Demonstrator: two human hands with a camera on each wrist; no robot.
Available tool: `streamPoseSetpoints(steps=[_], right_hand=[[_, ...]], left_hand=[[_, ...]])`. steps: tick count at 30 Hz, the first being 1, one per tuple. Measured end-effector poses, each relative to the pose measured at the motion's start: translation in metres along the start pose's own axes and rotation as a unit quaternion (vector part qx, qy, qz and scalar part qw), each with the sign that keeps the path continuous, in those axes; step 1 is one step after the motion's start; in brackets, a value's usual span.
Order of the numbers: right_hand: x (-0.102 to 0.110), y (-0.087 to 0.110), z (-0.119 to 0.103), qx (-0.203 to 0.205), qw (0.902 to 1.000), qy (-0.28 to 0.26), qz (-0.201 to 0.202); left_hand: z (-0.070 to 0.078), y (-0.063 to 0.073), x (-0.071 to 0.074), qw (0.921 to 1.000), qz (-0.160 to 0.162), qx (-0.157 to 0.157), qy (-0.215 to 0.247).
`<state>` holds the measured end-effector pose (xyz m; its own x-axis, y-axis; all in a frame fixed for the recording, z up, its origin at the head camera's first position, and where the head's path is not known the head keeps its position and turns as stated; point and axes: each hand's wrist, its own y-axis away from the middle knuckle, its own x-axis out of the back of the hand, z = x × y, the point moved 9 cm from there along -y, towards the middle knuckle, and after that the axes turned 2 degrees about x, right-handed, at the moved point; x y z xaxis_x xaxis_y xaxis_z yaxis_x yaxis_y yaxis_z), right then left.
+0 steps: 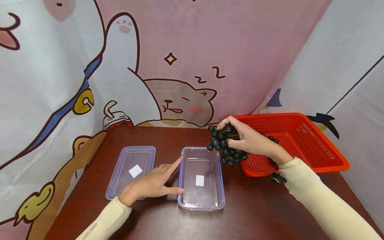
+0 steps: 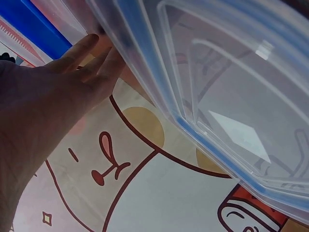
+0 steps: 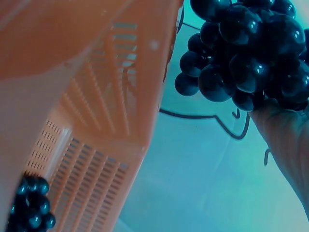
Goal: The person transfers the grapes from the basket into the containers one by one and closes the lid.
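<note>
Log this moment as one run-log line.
right hand: grips grape bunch above basket edge | left hand: flat on table, fingers touching open container | lid: lying left of container

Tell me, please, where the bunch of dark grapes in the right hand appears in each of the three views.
Head view: the bunch of dark grapes is right of centre, held by the right hand over the near-left corner of the red basket.
Left wrist view: not in it.
Right wrist view: top right, close to the camera.
Shared landmark: the red basket, at the left of the right wrist view.
</note>
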<state>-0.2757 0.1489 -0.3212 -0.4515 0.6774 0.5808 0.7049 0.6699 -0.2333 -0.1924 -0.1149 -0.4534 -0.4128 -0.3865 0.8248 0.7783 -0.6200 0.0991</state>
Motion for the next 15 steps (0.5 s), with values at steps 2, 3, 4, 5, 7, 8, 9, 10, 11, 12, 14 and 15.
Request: streamPoseSetpoints(steps=[2,3,4,5,7,8,9,10,11,12,14,15], right_hand=[[-0.007,-0.004,-0.003,0.007,0.9999,-0.005,-0.011],[-0.010,-0.006,-0.005,0.013,0.9998,0.000,-0.016],[-0.013,-0.007,-0.007,0.018,0.9996,0.001,-0.022],[-0.017,-0.009,-0.008,0.023,0.9993,0.003,-0.029],[-0.024,-0.013,-0.010,0.034,0.9985,0.007,-0.042],[-0.028,-0.014,-0.011,0.040,0.9980,0.009,-0.048],[-0.031,-0.016,-0.011,0.046,0.9975,0.012,-0.053],[-0.035,-0.017,-0.012,0.050,0.9970,0.012,-0.058],[-0.038,-0.017,-0.012,0.054,0.9966,0.013,-0.060],[-0.041,-0.018,-0.013,0.055,0.9964,0.011,-0.063],[-0.045,-0.018,-0.013,0.057,0.9961,0.015,-0.064],[-0.047,-0.018,-0.013,0.057,0.9961,0.018,-0.065]], left_hand=[[0.000,0.000,0.000,1.0000,-0.001,0.000,0.002],[0.000,0.000,0.000,1.0000,-0.002,0.001,0.003],[0.000,0.000,0.000,1.0000,-0.004,0.002,0.005],[0.000,0.000,0.001,1.0000,-0.005,0.001,0.007],[0.000,0.000,0.001,1.0000,-0.007,0.003,0.005],[0.000,0.000,0.001,0.9999,-0.008,0.004,0.005],[-0.001,0.000,0.001,0.9999,-0.008,0.004,0.004],[-0.001,-0.001,0.000,0.9999,-0.009,0.005,0.002],[-0.002,-0.001,0.000,0.9999,-0.009,0.005,-0.001],[-0.002,-0.001,0.000,0.9999,-0.009,0.006,-0.004],[-0.002,-0.001,0.000,0.9999,-0.009,0.002,-0.007],[-0.002,-0.001,0.001,0.9999,-0.009,0.000,-0.008]])
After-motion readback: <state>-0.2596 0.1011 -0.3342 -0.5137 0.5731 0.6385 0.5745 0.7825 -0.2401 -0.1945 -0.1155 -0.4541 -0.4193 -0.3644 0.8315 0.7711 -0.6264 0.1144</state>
